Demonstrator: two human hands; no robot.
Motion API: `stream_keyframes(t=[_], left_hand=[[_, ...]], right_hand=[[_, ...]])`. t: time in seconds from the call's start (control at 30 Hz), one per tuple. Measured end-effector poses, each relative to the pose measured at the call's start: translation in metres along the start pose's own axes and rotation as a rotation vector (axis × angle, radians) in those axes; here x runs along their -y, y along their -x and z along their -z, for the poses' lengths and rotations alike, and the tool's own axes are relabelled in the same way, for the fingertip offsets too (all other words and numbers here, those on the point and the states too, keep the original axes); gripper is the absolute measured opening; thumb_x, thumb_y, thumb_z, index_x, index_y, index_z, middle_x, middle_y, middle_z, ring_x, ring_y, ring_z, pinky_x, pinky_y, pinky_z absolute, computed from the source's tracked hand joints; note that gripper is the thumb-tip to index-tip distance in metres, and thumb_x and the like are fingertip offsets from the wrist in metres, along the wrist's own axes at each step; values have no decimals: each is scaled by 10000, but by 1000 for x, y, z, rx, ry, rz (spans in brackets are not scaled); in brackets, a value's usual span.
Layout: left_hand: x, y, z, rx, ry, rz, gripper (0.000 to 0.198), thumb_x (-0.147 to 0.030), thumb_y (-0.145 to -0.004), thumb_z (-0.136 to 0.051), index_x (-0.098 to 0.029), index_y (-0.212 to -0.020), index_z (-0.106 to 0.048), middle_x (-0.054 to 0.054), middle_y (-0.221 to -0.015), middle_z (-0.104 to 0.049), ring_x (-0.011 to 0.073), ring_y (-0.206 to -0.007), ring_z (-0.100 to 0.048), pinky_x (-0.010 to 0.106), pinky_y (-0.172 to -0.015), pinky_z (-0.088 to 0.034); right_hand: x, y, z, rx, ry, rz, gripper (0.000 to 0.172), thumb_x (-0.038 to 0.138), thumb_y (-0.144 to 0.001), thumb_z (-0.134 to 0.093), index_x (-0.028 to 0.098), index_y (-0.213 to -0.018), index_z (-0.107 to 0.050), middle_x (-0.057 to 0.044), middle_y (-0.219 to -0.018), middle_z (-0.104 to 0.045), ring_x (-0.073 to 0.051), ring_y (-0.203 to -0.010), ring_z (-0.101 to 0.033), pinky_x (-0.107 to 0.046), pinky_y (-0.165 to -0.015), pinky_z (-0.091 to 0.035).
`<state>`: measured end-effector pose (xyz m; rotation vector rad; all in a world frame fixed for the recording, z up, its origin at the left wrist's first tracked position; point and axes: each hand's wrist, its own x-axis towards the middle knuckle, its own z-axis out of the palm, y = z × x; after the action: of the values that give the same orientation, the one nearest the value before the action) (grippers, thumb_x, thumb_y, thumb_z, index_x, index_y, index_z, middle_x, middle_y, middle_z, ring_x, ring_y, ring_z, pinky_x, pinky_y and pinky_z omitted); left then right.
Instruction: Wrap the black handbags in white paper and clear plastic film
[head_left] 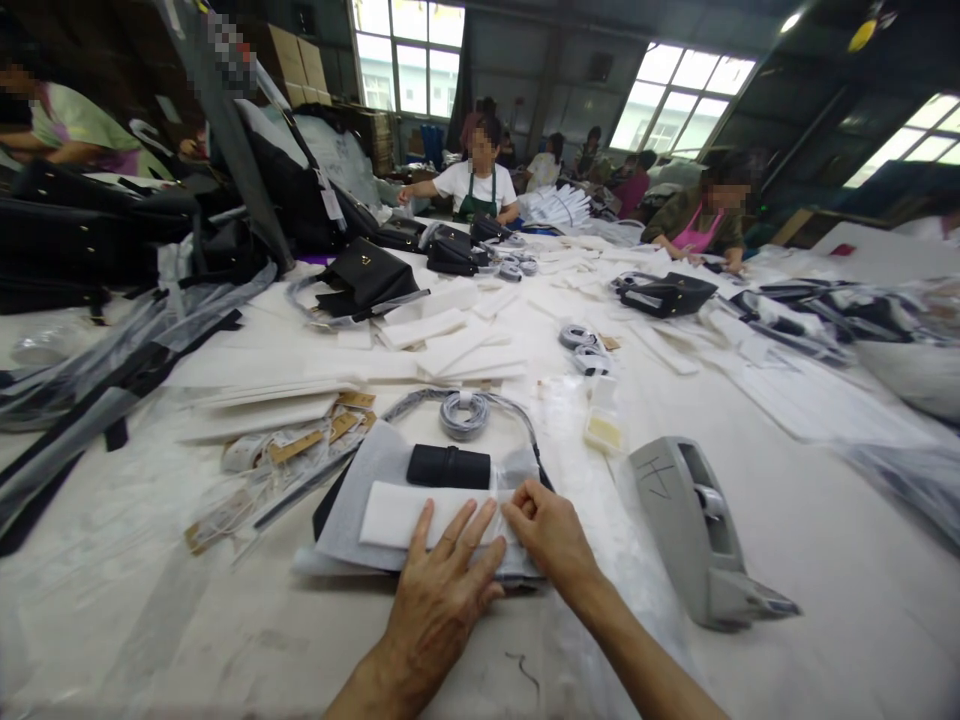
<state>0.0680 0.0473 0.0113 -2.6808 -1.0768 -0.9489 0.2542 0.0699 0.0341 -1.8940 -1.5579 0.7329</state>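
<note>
My left hand point(450, 570) lies with its fingers spread on a folded white foam sheet point(390, 515). The foam rests on a thin translucent wrapping sheet point(341, 535) over a black bag, whose dark edge shows at the left. Just right of it, my right hand point(551, 525) has its fingers pinched together at the foam's right end; what they hold, if anything, is too small to make out. A black rolled piece point(450, 467) lies above the foam. Behind it, the wrapped strap point(409, 403) arches round a grey coil point(463, 414).
A grey tape dispenser point(679, 530) stands at the right, near a small clear box point(604, 430). Brown tags point(300, 445) and white foam sheets lie left. Black bags point(367, 278) and more coils are farther back. Several people work around the table.
</note>
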Motion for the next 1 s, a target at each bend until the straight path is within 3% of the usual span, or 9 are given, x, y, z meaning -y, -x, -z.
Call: stream_keyframes(t=[0.13, 0.2, 0.3, 0.43, 0.53, 0.63, 0.73, 0.87, 1.0], left_hand=[[2, 1, -2, -23, 10, -29, 255, -389, -955, -588, -292, -1184, -642, -10, -1242, -685, 210, -1246, -567, 512, -1228, -9], [3, 1, -2, -34, -3, -27, 245, -361, -935, -617, -295, -1169, -650, -2, -1198, -703, 220, -1214, -592, 525, -1221, -68], [5, -1, 1, -42, -26, -70, 225, -296, -939, -598, -296, -1156, -658, 3, -1195, -706, 232, -1194, -609, 519, -1211, -107], [11, -1, 2, -66, -34, -128, 247, -266, -969, -528, -314, -1176, -655, -20, -1221, -699, 235, -1179, -622, 492, -1214, -84], [17, 1, -4, -65, -69, -160, 287, -248, -960, -522, -321, -1210, -643, -5, -1251, -686, 255, -1173, -628, 526, -1201, -110], [21, 2, -10, -90, -107, -215, 309, -225, -931, -543, -310, -1208, -647, 9, -1249, -687, 270, -1147, -643, 545, -1190, -128], [23, 2, -11, -115, -108, -240, 308, -234, -918, -559, -316, -1201, -650, 10, -1230, -697, 260, -1126, -656, 521, -1182, -171], [22, 2, -11, -108, -123, -217, 306, -231, -928, -538, -318, -1201, -648, 12, -1236, -695, 258, -1139, -648, 528, -1181, -163], [22, 3, -11, -100, -127, -231, 309, -224, -933, -520, -316, -1197, -650, 3, -1236, -696, 262, -1128, -649, 538, -1189, -117]], right_hand=[[8, -5, 1, -16, -98, -30, 117, 242, -747, -631, 220, -671, -545, 67, -495, -523, -130, -474, -500, -231, -488, -379], [14, 2, 16, -30, -141, -24, 90, 291, -783, -614, 215, -747, -581, 54, -544, -576, -135, -473, -539, -232, -473, -417], [11, 29, 69, -187, -200, 1, 223, 425, -844, -588, 207, -848, -635, -4, -702, -671, -168, -594, -632, -265, -572, -512], [-34, 72, 168, -559, -78, -144, 350, 529, -784, -641, 205, -905, -690, -51, -773, -709, -224, -718, -666, -315, -692, -523], [-78, 88, 214, -522, -108, -339, 388, 544, -680, -693, 186, -827, -712, -90, -843, -729, -266, -850, -659, -331, -718, -510], [-108, 85, 218, -362, -218, -432, 425, 558, -606, -730, 138, -660, -694, -85, -671, -689, -236, -694, -637, -329, -627, -496], [-116, 76, 203, -285, -307, -432, 425, 532, -578, -748, 118, -666, -705, -54, -632, -669, -180, -614, -600, -308, -618, -479], [-107, 73, 199, -319, -382, -414, 347, 455, -556, -750, 129, -660, -691, -25, -608, -642, -144, -570, -544, -287, -600, -439], [-97, 89, 205, -443, -409, -407, 272, 437, -617, -692, 180, -606, -605, 19, -574, -567, -123, -544, -482, -273, -575, -407]])
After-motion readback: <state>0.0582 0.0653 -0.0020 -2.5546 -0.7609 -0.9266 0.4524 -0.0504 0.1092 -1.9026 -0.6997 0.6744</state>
